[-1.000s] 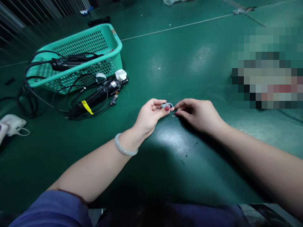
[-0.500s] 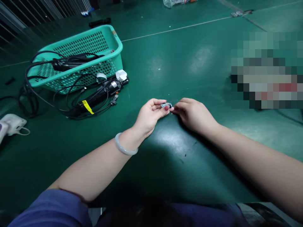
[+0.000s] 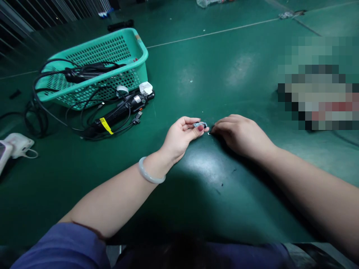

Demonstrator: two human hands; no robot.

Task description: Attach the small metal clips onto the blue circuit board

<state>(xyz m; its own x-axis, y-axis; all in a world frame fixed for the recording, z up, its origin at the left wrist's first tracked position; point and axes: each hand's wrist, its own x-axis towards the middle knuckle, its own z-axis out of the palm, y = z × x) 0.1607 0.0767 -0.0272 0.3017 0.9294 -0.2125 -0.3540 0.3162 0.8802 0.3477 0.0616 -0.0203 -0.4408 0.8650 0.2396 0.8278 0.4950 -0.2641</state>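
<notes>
Between the thumb and fingers of my left hand (image 3: 179, 136) is a small blue-grey piece with dark parts (image 3: 200, 124); its exact kind is too small to make out. A pale bangle circles that wrist. Just to the right, my right hand (image 3: 241, 132) rests low over the green tabletop (image 3: 190, 201), its fingers bunched together and pointing left. Whatever those fingertips hold, if anything, is hidden. A tiny white bit (image 3: 209, 133) shows on the table between the two hands.
A turquoise basket (image 3: 144, 56) with black cables stands at the back left. Beside it lies a black handheld tool (image 3: 117, 114) with a yellow tag. White plug-like items (image 3: 19, 145) are at the left edge. A pixelated object (image 3: 322, 97) sits on the right. Small dark specks dot the table.
My right hand has drawn slightly away to the right, widening the gap from the left hand. The left hand keeps its pinch on the small piece. The view has shifted slightly.
</notes>
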